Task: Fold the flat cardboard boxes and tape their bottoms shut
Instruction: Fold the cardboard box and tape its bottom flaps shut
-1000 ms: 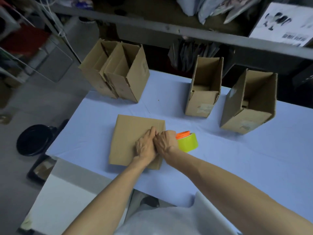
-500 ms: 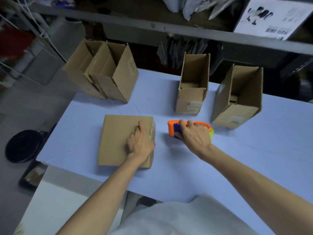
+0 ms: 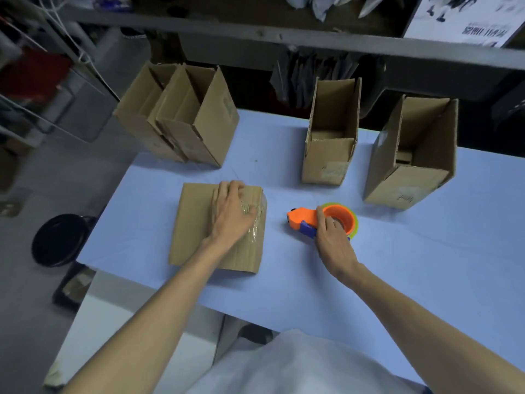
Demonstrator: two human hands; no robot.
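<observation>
Where it lies closed face up near the front left of the table [image 3: 426, 265], the cardboard box [image 3: 196, 231] carries a strip of clear tape [image 3: 255, 231] along its right side. My left hand [image 3: 231, 214] lies flat on that upper face, fingers straight and close together, the palm pressing over the tape. Just to the right, apart from the box, the orange tape dispenser [image 3: 304, 220] with its yellow-green roll rests on the pale blue tabletop. My right hand [image 3: 332, 240] grips it from the near side, fingers curled over the roll's rim. Along the far edge stand four open-topped boxes: a touching pair [image 3: 199, 123] at the far left corner, a middle box [image 3: 329, 157] and a right box [image 3: 412, 177], each well apart from the others. On the floor to the left lies a black round object [image 3: 59, 240].
</observation>
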